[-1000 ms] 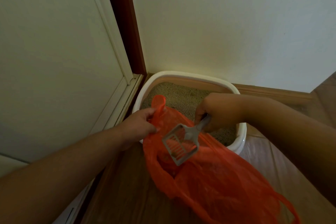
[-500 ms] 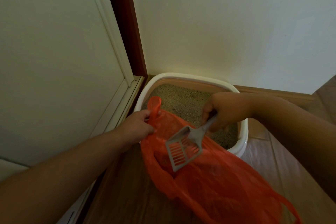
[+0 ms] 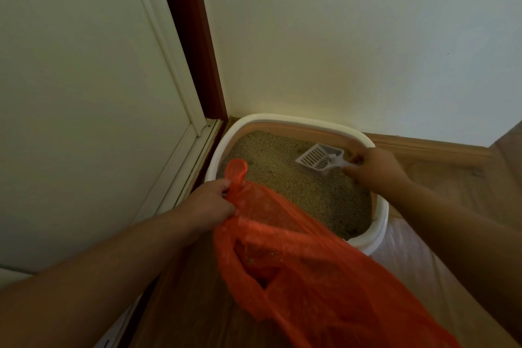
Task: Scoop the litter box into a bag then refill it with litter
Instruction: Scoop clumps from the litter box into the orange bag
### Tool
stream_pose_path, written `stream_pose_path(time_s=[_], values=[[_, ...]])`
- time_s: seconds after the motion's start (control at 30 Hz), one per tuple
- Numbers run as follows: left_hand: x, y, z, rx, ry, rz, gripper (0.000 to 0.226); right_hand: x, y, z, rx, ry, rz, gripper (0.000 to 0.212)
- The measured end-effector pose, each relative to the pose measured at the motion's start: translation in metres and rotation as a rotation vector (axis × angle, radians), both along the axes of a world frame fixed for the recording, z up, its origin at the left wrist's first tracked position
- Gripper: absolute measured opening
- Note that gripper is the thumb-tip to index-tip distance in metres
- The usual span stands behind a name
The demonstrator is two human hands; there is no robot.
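Note:
A white litter box stands in the corner of the room, filled with tan litter. My left hand grips the handle of an orange plastic bag, holding its mouth open in front of the box. Some litter lies inside the bag. My right hand holds the handle of a grey slotted scoop. The scoop's head is over the litter at the far right of the box, with its slotted face tilted toward me.
A pale door with white trim and a dark red frame stands on the left. A cream wall with a wooden baseboard runs behind the box. The floor is wood, and pale plastic sheeting lies right of the box.
My right hand has carried the scoop out of the bag's mouth and back over the litter at the far right of the box. My left hand still holds the bag open.

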State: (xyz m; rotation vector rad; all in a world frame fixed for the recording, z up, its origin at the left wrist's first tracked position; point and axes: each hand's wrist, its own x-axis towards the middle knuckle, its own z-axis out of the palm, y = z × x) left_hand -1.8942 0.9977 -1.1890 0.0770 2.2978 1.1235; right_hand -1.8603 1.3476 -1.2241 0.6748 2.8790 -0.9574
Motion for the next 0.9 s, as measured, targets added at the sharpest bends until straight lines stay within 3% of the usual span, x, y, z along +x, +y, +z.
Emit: stream_pose_path(time_s=[0.13, 0.37, 0.5, 0.9], values=[[-0.001, 0.003, -0.003, 0.017, -0.012, -0.001, 0.055, -0.013, -0.002, -0.025, 0.029, -0.018, -0.027, 0.023], [-0.001, 0.010, -0.006, 0.099, -0.050, 0.018, 0.055, -0.049, -0.009, -0.064, -0.033, -0.097, -0.162, 0.024], [-0.001, 0.013, -0.008, 0.129, -0.065, 0.034, 0.050, -0.063, -0.025, -0.081, -0.091, -0.123, -0.236, 0.042], [0.005, 0.007, -0.014, 0.130, -0.102, 0.112, 0.046, -0.089, -0.066, -0.117, -0.272, -0.081, -0.276, 0.035]])
